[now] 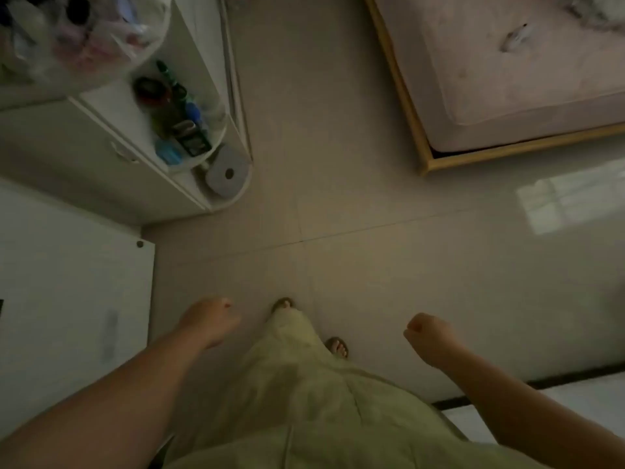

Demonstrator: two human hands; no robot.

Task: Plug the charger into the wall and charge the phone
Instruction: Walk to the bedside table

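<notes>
I look straight down at a tiled floor in a dim room. My left hand (211, 321) hangs in front of me at lower centre-left, its fingers curled into a loose fist with nothing visible in it. My right hand (427, 336) is at lower right, also curled shut and holding nothing I can see. No charger, phone or wall socket shows in this view. A small white object (515, 37) lies on the bed at top right; it is too blurred to identify.
A white cabinet with rounded open shelves (203, 137) stands at upper left, holding bottles and a tissue roll (226, 176). A bed with a pink mattress and wooden frame (419, 143) fills the upper right. A white panel (67, 282) is at left. My sandalled feet (284, 303) stand on the floor.
</notes>
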